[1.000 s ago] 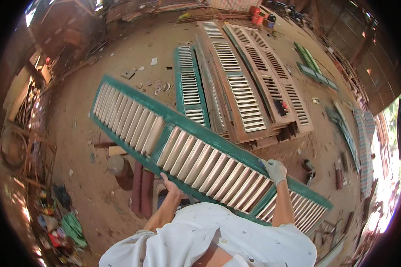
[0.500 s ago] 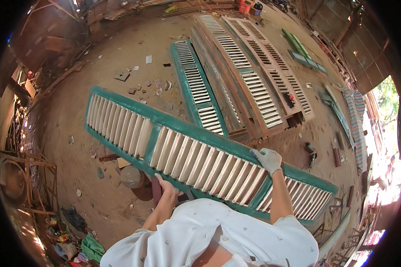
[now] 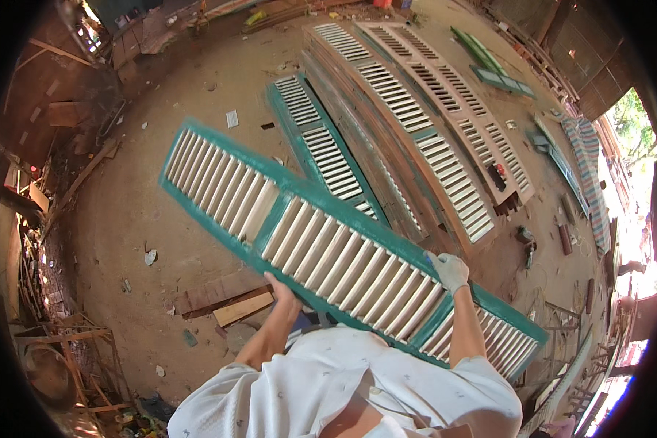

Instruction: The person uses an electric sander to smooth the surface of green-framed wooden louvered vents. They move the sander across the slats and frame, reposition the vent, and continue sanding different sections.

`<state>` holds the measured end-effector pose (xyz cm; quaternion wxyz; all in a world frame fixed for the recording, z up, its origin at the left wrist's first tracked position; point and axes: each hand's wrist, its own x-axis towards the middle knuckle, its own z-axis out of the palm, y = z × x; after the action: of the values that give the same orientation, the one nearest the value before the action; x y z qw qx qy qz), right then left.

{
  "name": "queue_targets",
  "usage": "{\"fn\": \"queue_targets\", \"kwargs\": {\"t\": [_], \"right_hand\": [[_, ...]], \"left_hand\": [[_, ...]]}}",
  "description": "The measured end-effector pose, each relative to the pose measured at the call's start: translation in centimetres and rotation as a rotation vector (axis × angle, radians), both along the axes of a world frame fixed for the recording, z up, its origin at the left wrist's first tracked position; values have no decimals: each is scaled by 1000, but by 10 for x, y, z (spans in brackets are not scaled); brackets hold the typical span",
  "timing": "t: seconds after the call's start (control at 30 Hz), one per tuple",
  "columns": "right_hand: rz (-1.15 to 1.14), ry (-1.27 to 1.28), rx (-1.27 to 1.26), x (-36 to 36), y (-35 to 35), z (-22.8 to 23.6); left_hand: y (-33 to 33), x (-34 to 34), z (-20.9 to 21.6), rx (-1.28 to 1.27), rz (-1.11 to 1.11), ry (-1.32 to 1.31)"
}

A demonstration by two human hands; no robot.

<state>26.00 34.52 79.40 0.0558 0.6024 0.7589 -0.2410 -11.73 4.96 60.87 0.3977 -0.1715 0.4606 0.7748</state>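
Well, left hand: bare grip pinched the near edge of the green louvred shutter.
Green louvred shutter: was held slantwise above the ground, before the white shirt.
Stacked brown shutters: lay beyond it.
Right hand: gloved grip pinched the far edge.

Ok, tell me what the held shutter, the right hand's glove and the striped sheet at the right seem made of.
Held shutter: probably wood, by its stout build; frame painted green, slats pale, perhaps bare.
Glove: likely thin fabric, off-white, dull, following the fingers closely.
Striped sheet: cloth or woven plastic, unclear; it drapes in folds.
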Motion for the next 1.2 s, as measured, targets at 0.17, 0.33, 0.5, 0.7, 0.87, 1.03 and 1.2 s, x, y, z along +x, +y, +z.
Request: {"fn": "queue_targets", "kwargs": {"t": [0.17,0.33,0.5,0.7,0.87,1.03,1.2], "right_hand": [[-115,-36,3,-41,37,10],[-285,-55,109,-67,79,-20],[-336,-129,70,-128,121,-48],[-357,-175,118,-221,198,-134],[-427,-134,32,-324,257,-214],[-547,-120,-79,-398,297,-299],[-685,50,-163,-414,317,-382]], "left_hand": [[69,-63,18,-213,-41,-165],[142,-112,14,-297,-99,-138],[213,-183,15,-452,-109,-213],[336,-292,-37,-342,-13,-148],[443,-400,-49,-408,-53,-149],[483,-489,-148,-427,-64,-11],[541,-518,-173,-540,-75,14]]}}
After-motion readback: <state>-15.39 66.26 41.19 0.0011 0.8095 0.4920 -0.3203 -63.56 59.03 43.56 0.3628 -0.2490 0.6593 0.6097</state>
